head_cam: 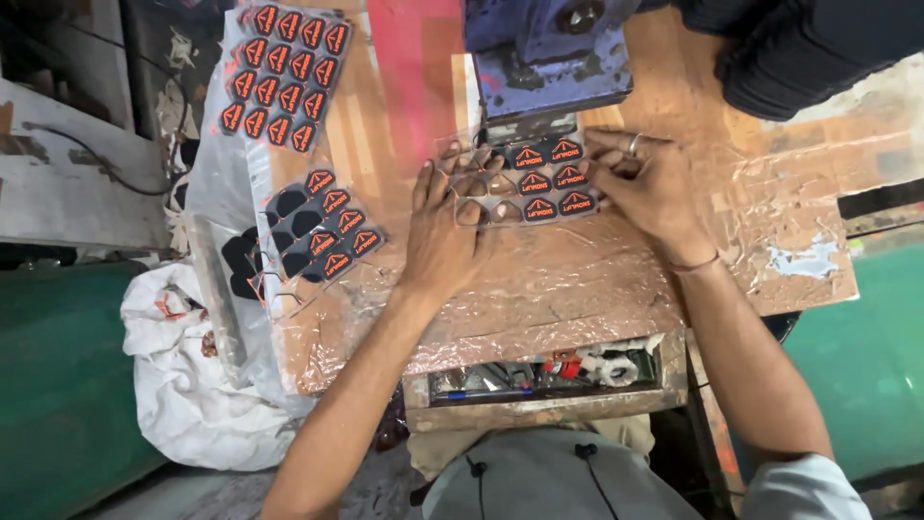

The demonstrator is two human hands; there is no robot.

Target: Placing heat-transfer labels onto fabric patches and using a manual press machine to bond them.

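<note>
Far left, a white sack [188,385] lies on the floor beside the wooden workbench [577,279]. On the bench's left part, two clear plastic sheets of black-and-orange badges: an upper sheet [284,72], fully filled, and a lower sheet [322,236], some of whose badges are plain black. At centre, the left hand [448,236] lies flat, fingers spread and closing on nothing, pressing the left half of a third badge sheet [525,183] — this one rests on the bench directly in front of the blue press [544,58]. Right of it, the right hand [650,188], ring on one finger, rests on the sheet's right edge with fingers bent; whether they pinch the sheet cannot be told. Below, an open drawer [544,376] holds small tools. Crinkled clear film [789,212] covers the bench's right part.
</note>
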